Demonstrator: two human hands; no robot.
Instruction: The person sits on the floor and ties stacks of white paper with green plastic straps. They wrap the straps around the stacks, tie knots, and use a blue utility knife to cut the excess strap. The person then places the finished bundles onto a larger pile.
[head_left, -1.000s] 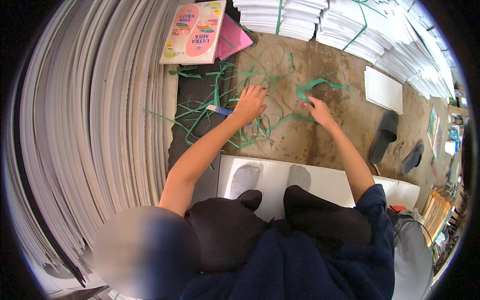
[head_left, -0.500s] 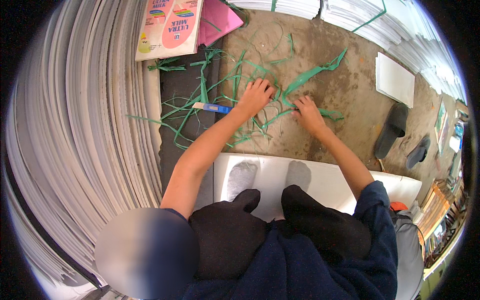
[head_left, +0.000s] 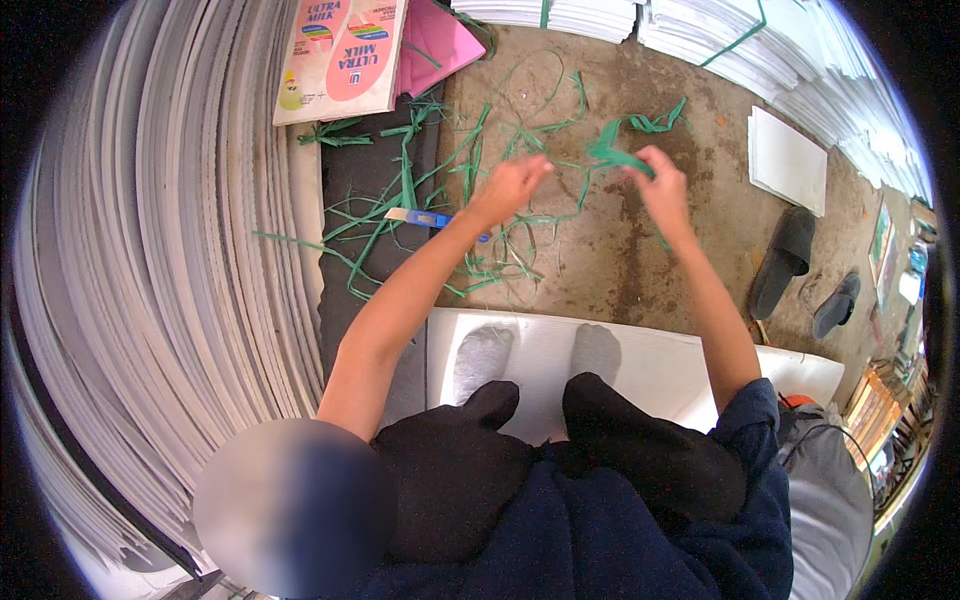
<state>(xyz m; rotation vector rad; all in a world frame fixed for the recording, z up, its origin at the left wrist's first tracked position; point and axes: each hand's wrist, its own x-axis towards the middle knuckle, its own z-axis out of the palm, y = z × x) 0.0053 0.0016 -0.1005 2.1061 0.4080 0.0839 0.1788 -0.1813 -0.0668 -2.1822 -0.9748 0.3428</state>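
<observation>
My left hand (head_left: 510,187) is closed around thin green plastic strands above a tangle of green straps (head_left: 420,200) strewn on the concrete floor. My right hand (head_left: 660,185) pinches a twisted green strap (head_left: 625,140) that stretches up and to the right. Both hands are lifted off the floor, a short way apart. A blue utility knife (head_left: 428,219) lies on the floor just left of my left wrist. My socked feet (head_left: 535,355) rest on a white board (head_left: 680,365) below my hands.
A tall stack of white sheets (head_left: 150,300) curves along the left. Bundled white stacks (head_left: 700,35) tied with green strap line the top. A printed carton (head_left: 340,55) and a pink sheet (head_left: 440,40) lie at top left. Black slippers (head_left: 785,262) and a white sheet (head_left: 787,160) lie at right.
Both hands have risen from the floor, lifting green strap with them. The view has shifted so the carton and stacks sit closer to the top edge.
</observation>
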